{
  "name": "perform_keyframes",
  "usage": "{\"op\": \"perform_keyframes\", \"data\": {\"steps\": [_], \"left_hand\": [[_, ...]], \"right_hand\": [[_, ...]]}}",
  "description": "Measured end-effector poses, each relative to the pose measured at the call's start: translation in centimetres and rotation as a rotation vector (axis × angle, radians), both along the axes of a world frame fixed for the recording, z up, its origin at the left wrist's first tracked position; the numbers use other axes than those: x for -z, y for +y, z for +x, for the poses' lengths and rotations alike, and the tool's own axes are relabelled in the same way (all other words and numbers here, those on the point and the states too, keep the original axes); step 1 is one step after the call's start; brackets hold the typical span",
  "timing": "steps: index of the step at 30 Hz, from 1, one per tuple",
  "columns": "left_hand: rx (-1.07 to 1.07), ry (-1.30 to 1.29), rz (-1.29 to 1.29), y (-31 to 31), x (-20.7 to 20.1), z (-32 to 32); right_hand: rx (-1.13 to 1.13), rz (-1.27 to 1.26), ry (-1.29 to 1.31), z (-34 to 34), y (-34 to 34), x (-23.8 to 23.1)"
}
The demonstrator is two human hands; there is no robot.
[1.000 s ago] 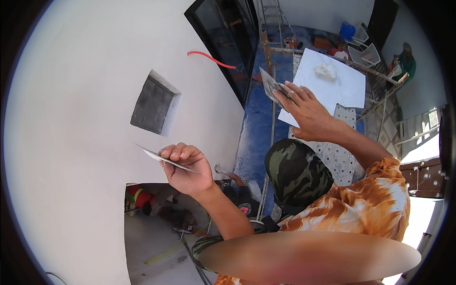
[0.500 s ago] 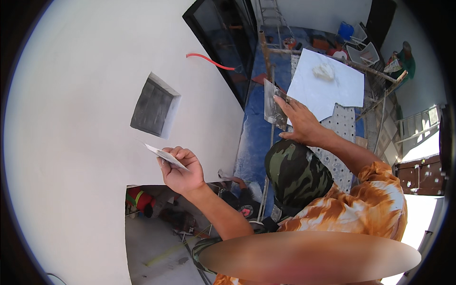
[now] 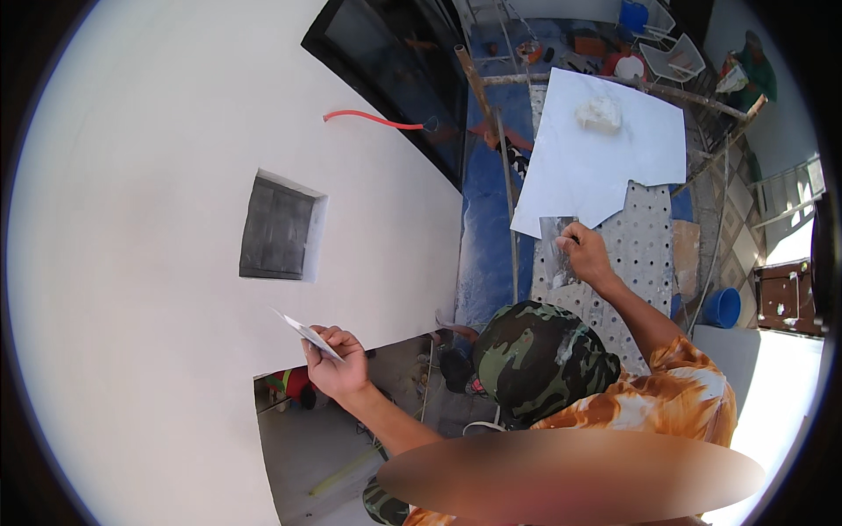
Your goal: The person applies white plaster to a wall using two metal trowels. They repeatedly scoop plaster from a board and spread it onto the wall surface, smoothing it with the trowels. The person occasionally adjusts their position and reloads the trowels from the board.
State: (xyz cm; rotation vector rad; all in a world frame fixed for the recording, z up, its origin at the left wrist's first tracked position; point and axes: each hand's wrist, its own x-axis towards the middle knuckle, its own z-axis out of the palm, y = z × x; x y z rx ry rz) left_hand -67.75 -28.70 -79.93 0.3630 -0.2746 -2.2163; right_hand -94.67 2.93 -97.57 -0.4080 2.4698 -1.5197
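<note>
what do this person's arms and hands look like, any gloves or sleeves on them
Both hands are bare, no gloves: the left hand and the right hand. The forearms are uncovered too. The right arm comes out of a short sleeve of an orange and white tie-dye shirt. No watch, ring or wristband shows.
</note>
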Motion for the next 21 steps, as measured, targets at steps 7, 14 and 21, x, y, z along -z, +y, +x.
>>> {"op": "perform_keyframes", "data": {"steps": [7,14,21], "left_hand": [[0.114,-0.188,-0.043,-4.7,-2.2,0.7],[-0.050,-0.688,-0.223,-11.9,-7.5,5.3],[-0.187,-0.970,-0.222,-9.1,-7.7,16.5]], "right_hand": [[0.165,-0.045,0.008,-6.2,4.2,4.5],[0.137,0.004,0.097,-11.1,3.9,3.1],[0.381,-0.301,0.041,-19.5,10.4,1.3]]}}
